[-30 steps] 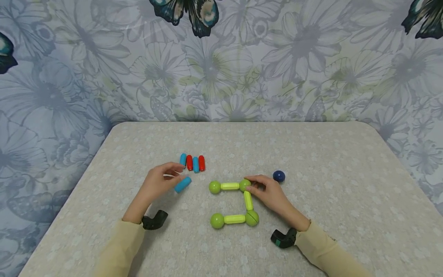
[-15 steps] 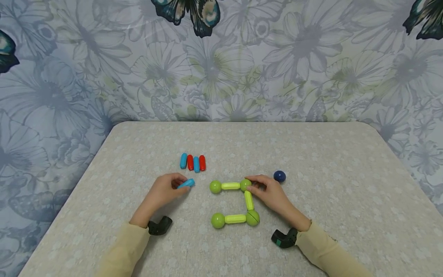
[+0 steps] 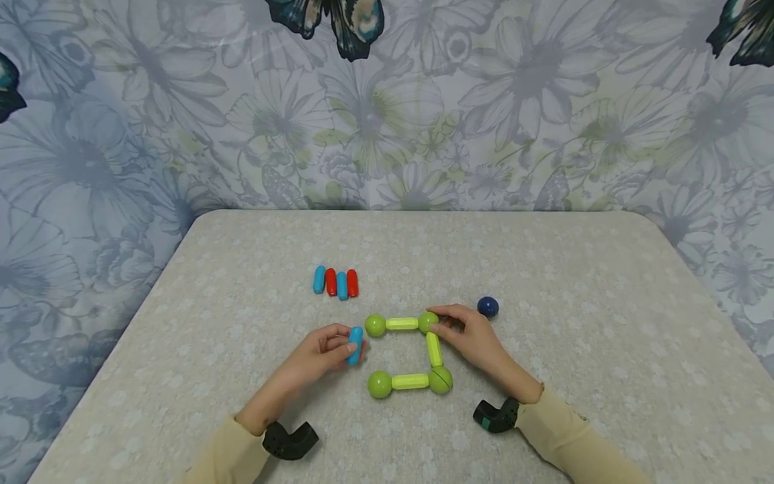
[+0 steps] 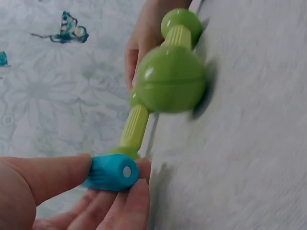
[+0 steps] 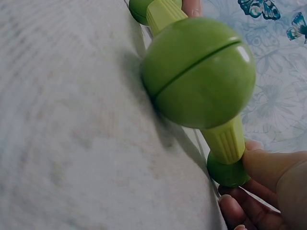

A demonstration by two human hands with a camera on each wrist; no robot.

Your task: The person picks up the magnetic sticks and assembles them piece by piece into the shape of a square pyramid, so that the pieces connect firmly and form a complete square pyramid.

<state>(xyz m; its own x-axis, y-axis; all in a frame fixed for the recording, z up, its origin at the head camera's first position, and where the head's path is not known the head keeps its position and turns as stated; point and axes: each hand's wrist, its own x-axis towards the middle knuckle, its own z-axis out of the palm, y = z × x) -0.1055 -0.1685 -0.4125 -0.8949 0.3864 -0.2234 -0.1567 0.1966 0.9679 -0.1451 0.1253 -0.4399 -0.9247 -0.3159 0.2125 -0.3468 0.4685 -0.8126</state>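
One pale-yellow sleeve comes in at lower left, a black wrist camera at its cuff, and here's the left hand, left of centre, facing four short rods above it, side by side: blue, red, blue, red. It's pinching a blue rod between thumb and fingers, the length running nearly up and down the frame; the left wrist view picks out a pale round spot on its end.

Into the middle! Just right of that rod, the upper left green ball and, below, the lower left green ball. Yellow-green bars run right to the upper right green ball and the lower right green ball, and a third bar links those two. Right of centre, the right hand grips the upper right ball, thumb and fingers on it. Just above the knuckles, a dark blue ball rests on the pale table.
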